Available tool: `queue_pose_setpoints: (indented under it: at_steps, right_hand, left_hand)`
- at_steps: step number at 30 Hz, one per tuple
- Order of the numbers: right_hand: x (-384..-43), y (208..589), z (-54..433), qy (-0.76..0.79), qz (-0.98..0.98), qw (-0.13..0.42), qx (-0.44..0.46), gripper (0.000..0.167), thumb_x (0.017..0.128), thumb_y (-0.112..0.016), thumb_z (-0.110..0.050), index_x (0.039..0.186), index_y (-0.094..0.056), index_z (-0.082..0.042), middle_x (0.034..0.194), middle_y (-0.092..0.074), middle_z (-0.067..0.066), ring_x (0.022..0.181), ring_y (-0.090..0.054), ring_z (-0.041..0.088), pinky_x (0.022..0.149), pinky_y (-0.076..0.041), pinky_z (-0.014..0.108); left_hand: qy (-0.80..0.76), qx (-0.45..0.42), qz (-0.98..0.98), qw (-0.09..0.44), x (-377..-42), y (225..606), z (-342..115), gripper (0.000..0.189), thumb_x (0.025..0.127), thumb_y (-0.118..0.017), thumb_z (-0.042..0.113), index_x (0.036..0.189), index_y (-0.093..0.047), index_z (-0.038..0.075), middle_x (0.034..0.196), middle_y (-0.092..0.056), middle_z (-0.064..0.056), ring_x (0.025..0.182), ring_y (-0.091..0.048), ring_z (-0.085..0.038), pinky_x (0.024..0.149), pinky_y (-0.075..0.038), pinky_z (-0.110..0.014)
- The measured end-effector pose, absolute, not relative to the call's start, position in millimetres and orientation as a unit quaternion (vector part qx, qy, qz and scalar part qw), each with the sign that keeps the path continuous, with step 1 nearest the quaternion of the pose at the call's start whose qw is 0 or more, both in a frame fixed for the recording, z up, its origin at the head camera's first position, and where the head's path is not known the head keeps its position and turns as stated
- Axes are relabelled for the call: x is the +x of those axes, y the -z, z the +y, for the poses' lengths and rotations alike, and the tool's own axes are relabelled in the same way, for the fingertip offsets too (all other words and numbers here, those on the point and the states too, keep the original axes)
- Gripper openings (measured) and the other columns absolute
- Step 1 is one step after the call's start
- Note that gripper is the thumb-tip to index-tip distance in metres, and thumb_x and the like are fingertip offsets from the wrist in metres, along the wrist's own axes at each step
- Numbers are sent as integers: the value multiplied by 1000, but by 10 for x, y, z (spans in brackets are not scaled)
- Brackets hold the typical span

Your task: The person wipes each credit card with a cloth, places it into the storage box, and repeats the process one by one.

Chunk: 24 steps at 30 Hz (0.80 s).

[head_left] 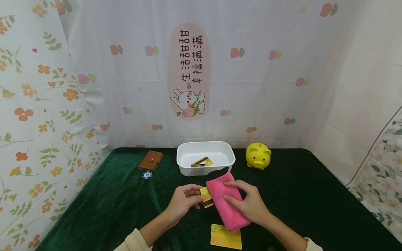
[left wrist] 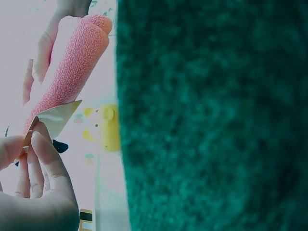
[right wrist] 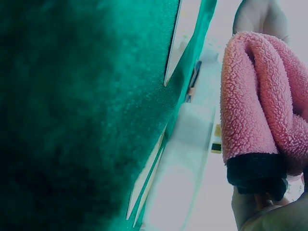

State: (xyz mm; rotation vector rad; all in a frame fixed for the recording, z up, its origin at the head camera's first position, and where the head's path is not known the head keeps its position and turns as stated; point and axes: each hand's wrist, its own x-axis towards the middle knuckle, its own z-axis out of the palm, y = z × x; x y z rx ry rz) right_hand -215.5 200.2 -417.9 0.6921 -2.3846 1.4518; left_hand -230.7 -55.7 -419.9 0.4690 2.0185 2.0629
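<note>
My right hand (head_left: 252,204) grips a folded pink fleece cloth (head_left: 224,200) with a black edge at its far end. Between the thumb and fingers of my left hand (head_left: 183,202) is a yellow card (head_left: 206,196) with a dark stripe. That card's right part meets the cloth's left side; whether it is under the cloth or against it I cannot tell. The left wrist view shows the card (left wrist: 60,117) tilted beside the cloth (left wrist: 72,72). On the table below the cloth lies a second yellow card (head_left: 226,238), its top corner overlapped by the cloth.
Behind the hands stands a white plastic tub (head_left: 205,171) with yellow striped card material (head_left: 203,161) in it. A yellow piggy bank (head_left: 258,156) is to its right. Left of it are a brown wallet (head_left: 150,160) and a blue-white chip (head_left: 147,175). Dark green cloth (head_left: 110,209) covers the table.
</note>
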Motion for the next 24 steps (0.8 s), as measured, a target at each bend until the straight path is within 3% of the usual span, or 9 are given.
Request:
queue_pose_setpoints:
  at_steps: [24]
  right_hand:
    - [-2172, 4191, 2020, -499, -823, 135, 237, 34, 86, -78, -15, 119, -68, -17, 113, -68, 2, 93, -63, 22, 67, -59, 30]
  left_hand:
    - [-696, 162, 692, 102, -2308, 4204, -566, 27, 94, -68, 11, 115, -65, -6, 101, -72, -14, 81, -66, -19, 67, -55, -28]
